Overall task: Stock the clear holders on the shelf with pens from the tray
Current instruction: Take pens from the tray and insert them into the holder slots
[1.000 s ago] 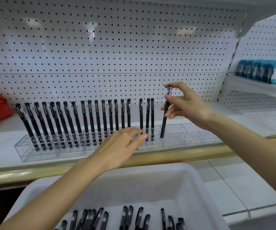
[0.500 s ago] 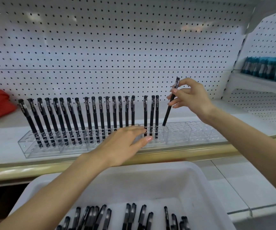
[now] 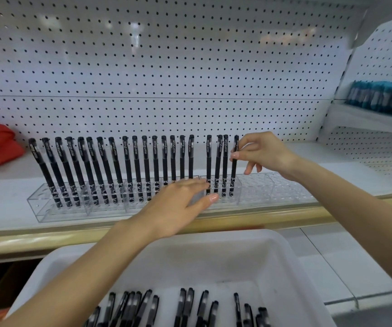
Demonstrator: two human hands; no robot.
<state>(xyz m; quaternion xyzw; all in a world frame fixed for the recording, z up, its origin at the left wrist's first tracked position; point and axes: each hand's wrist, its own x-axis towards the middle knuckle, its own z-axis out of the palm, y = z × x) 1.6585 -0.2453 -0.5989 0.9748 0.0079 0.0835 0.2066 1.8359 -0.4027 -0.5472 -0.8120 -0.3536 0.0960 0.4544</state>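
The right hand (image 3: pixel 264 153) pinches a pen (image 3: pixel 234 171) standing in the holder (image 3: pixel 256 188), open slots just right of its fingers, while the left hand (image 3: pixel 178 206), fingers straight and together, rests on the front edge.

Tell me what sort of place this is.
Most likely a shop's stationery aisle, being restocked. A white pegboard backs the shelf, identical black pens stand in a row in clear holders like a retail display, and blue packs are lined up to the right.
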